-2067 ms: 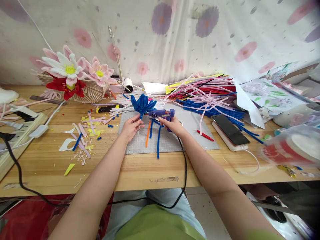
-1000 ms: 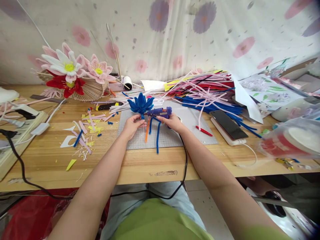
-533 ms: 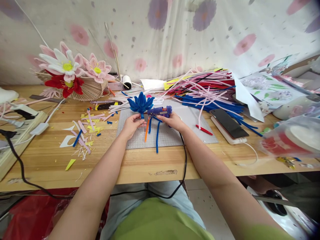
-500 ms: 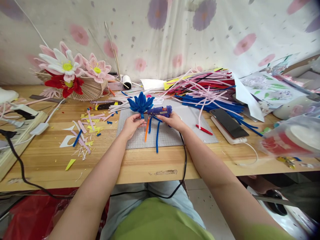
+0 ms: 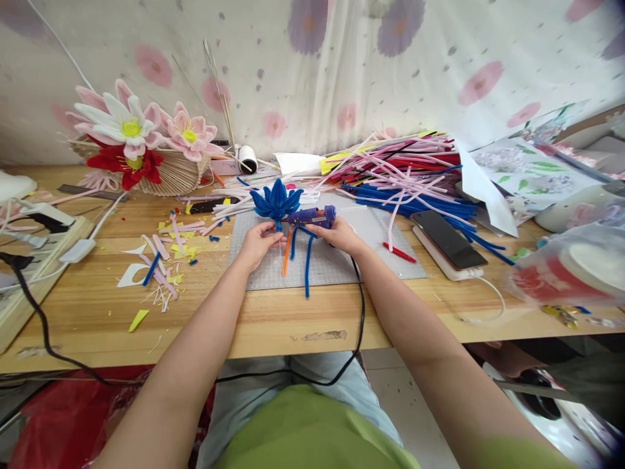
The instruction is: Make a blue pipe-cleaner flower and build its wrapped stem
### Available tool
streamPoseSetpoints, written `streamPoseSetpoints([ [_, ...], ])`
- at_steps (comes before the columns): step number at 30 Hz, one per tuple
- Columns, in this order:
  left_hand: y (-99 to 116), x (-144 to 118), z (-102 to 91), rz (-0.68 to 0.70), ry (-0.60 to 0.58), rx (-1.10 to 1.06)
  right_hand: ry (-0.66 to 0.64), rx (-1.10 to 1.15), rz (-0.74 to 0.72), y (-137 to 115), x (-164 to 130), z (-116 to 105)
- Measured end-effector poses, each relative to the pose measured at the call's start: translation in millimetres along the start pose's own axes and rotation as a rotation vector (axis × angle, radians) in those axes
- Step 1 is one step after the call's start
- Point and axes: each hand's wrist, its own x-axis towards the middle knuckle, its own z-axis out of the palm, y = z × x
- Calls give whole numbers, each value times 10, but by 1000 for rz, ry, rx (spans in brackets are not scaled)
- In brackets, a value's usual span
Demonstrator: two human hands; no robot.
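Observation:
My left hand (image 5: 258,245) pinches the base of a blue pipe-cleaner flower (image 5: 276,200), which stands upright with its petals spread. A thin stem hangs below the fingers. In my right hand (image 5: 340,236) is a purple hot glue gun (image 5: 312,215), its nozzle pointing left at the underside of the flower. Whether the tip touches the petals I cannot tell. Below the glue gun, on the grey cutting mat (image 5: 263,280), lie a blue pipe cleaner (image 5: 308,267) and an orange stick (image 5: 287,260).
Bundles of pink, red and blue pipe cleaners (image 5: 415,198) cover the back right. A phone (image 5: 446,239) rests on a white block, left of a bagged red cup (image 5: 551,277). Scraps (image 5: 166,260) litter the left, before finished flowers (image 5: 131,130). The glue gun's black cord (image 5: 362,306) crosses the table edge.
Almost nothing differs. Both hands keep the flower and the glue gun in nearly the same place; the view has shifted very slightly.

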Motion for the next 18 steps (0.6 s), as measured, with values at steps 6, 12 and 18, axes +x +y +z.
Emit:
streamPoseSetpoints([
  [6, -21, 23, -12, -2, -5, 5, -107, -37, 17, 53, -20, -72],
  [12, -2, 9, -12, -13, -11, 12, -29, 43, -41, 82, 13, -30],
  [18, -4, 1, -15, -15, -18, 12, -61, -21, -5, 66, -3, -64],
])
